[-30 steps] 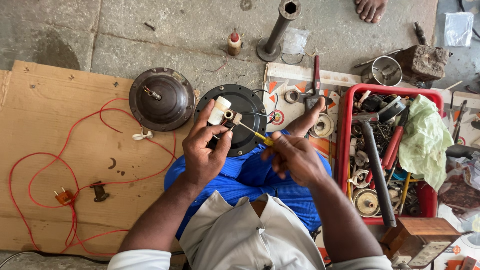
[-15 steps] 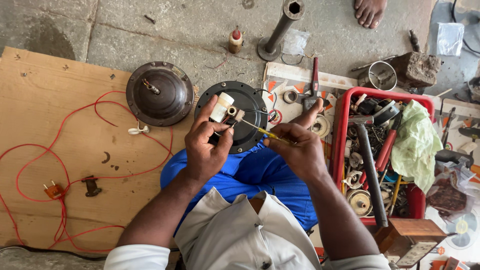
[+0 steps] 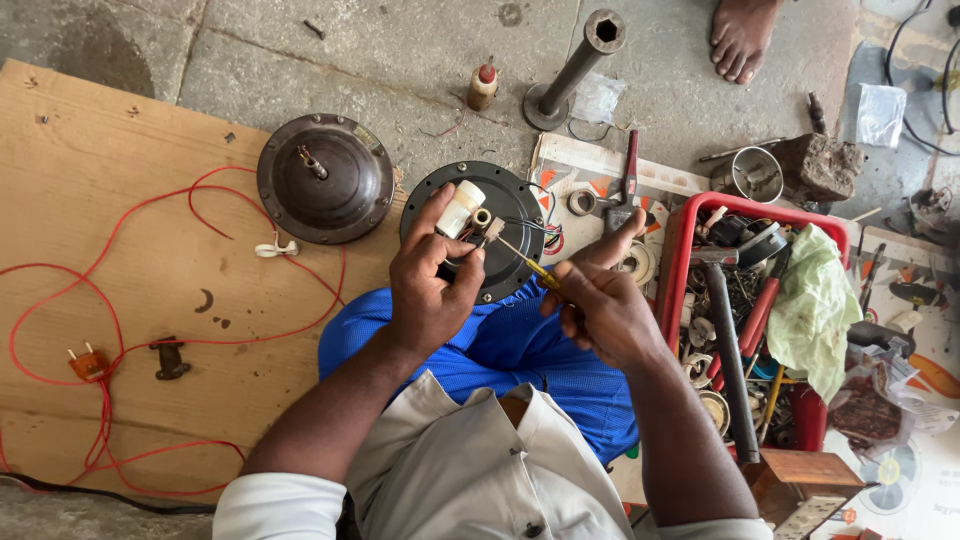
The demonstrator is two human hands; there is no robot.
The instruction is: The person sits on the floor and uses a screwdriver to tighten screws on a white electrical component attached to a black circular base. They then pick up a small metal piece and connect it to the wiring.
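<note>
My left hand (image 3: 432, 280) grips a small white cylindrical capacitor (image 3: 459, 208) over a round black fan motor plate (image 3: 515, 215) that rests at my knees. My right hand (image 3: 600, 305) holds a thin yellow-handled screwdriver (image 3: 522, 261), its tip touching a small white connector beside the capacitor. Thin wires run from the plate's right side. I sit in blue trousers and a light shirt.
A brown domed fan cover (image 3: 325, 178) lies on a plywood sheet (image 3: 100, 200) with looping red wire (image 3: 250, 330) and an orange plug (image 3: 88, 362). A red crate (image 3: 680, 260) of tools stands to the right. A small bottle (image 3: 483, 86), metal pipe stand (image 3: 570, 72), someone's bare foot (image 3: 742, 38).
My hands stay together on the capacitor and screwdriver over the black plate. The view has shifted slightly; my right hand has drawn a little nearer the plate.
</note>
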